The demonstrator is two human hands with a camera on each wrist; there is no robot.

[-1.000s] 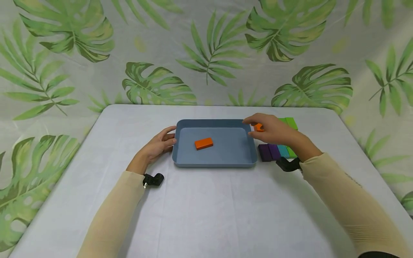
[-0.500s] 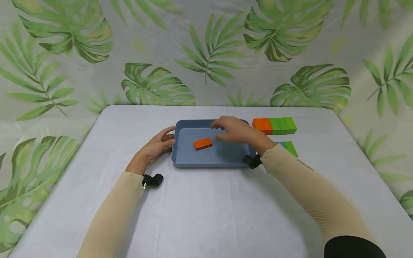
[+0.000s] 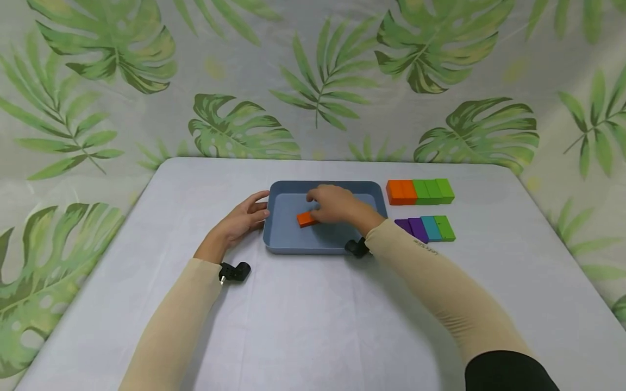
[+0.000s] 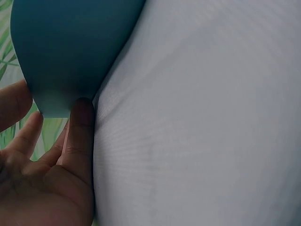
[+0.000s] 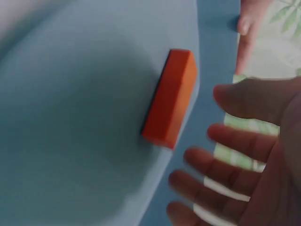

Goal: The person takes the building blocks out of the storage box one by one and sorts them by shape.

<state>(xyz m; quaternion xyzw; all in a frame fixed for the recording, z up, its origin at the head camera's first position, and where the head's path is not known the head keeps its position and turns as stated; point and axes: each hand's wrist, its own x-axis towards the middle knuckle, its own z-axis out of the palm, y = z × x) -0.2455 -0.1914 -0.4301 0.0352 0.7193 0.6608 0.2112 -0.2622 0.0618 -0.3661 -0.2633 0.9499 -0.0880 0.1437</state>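
Note:
A blue-grey tray [image 3: 286, 243] lies on the white table, with one orange block [image 3: 304, 220] inside its left half. My right hand [image 3: 335, 205] hovers over the tray and partly covers the block from the head camera. From the right wrist, the thumb and fingers are spread near the orange block [image 5: 168, 96], with space showing between them and it. At the tray's left end is my left hand [image 3: 237, 221], its fingertips against the outer wall. In the left wrist view, those extended fingers [image 4: 81, 136] reach the tray's corner [image 4: 61, 52] and hold nothing.
Right of the tray, a back row holds orange blocks [image 3: 401, 193] beside green blocks [image 3: 432, 191]. A nearer row has purple blocks [image 3: 417, 228], a blue block [image 3: 431, 228] and a green block [image 3: 445, 228]. A leaf-patterned cloth [image 3: 166, 130] hangs behind the table.
My right hand has moved left, from beside the block rows across the tray to the orange block. The left hand stays at the tray's left end.

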